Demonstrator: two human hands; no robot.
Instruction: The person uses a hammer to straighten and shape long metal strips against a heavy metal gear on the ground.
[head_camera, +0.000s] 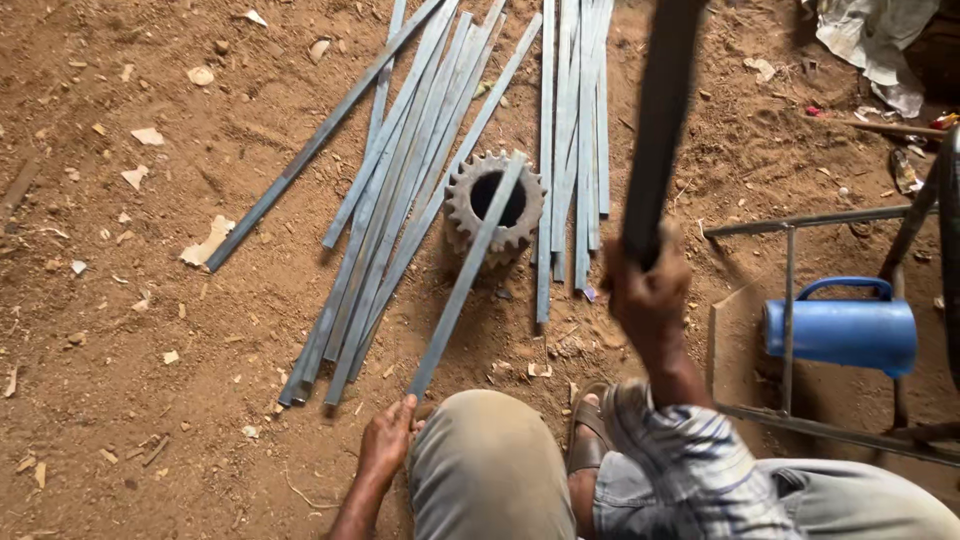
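While strips lie on dirt floor (130, 380) | left hand (388, 440) clamped on flat strip (465, 280) | right hand (648, 290) gripping dark bar (660, 120)

Your flat grey steel strip (463, 285) lies slanted across the rusty toothed gear (495, 203) on the dirt, its near end low, while your dark blurred striking tool (658, 125) stands raised upright.

Left hand (385, 437) gripping a flat metal strip (465, 280) across a toothed gear (495, 205), right hand (648, 290) with a raised dark bar (660, 120).
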